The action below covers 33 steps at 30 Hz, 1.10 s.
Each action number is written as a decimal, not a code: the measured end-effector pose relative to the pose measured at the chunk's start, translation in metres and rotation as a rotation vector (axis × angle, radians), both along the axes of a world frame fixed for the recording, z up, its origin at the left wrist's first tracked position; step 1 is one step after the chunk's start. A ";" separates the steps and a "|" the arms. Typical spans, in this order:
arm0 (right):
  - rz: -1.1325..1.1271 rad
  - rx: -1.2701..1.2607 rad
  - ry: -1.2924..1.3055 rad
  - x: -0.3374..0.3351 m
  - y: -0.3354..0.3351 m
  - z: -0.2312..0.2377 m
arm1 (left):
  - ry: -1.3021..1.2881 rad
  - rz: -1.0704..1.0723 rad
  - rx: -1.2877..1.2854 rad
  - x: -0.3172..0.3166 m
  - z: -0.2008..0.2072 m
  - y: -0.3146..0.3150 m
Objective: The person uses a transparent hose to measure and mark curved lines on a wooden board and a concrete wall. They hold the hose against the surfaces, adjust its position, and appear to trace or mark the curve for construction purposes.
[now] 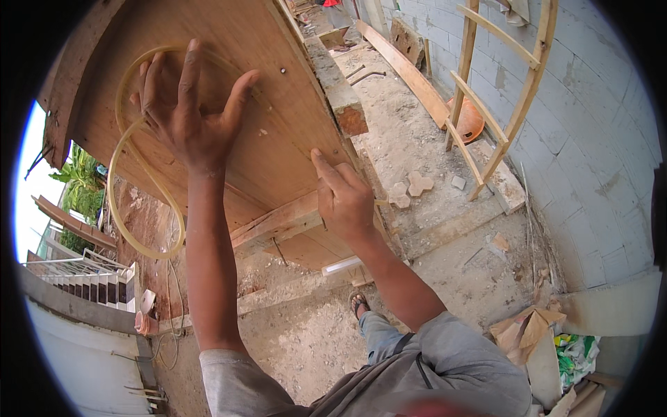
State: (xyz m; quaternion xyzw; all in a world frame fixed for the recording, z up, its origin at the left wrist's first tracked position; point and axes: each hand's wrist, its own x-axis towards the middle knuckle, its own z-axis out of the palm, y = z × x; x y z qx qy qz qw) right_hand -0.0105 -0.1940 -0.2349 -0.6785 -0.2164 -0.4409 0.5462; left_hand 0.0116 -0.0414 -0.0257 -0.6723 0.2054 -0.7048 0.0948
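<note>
Your left hand was spread wide over the brown wooden panel. Behind its fingers ran the slim, pale-yellow, translucent tube, its loop hanging beyond the panel's left edge. Your right hand pointed its index finger; whether its curled fingers held anything, I couldn't tell.

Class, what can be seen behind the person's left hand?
Behind the left hand is a wooden panel, visible between the fingers, with a yellowish tube looping nearby. Whatever the hand itself covers is hidden.
</note>
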 end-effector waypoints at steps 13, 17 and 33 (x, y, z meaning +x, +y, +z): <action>0.021 0.003 0.017 -0.003 -0.001 0.001 | 0.005 -0.011 -0.030 -0.001 -0.002 -0.002; 0.007 0.020 0.010 -0.002 0.000 0.000 | -0.009 0.007 -0.005 -0.001 0.000 -0.002; -0.009 0.030 0.038 -0.002 0.005 -0.001 | -0.010 0.029 -0.029 0.003 -0.002 0.004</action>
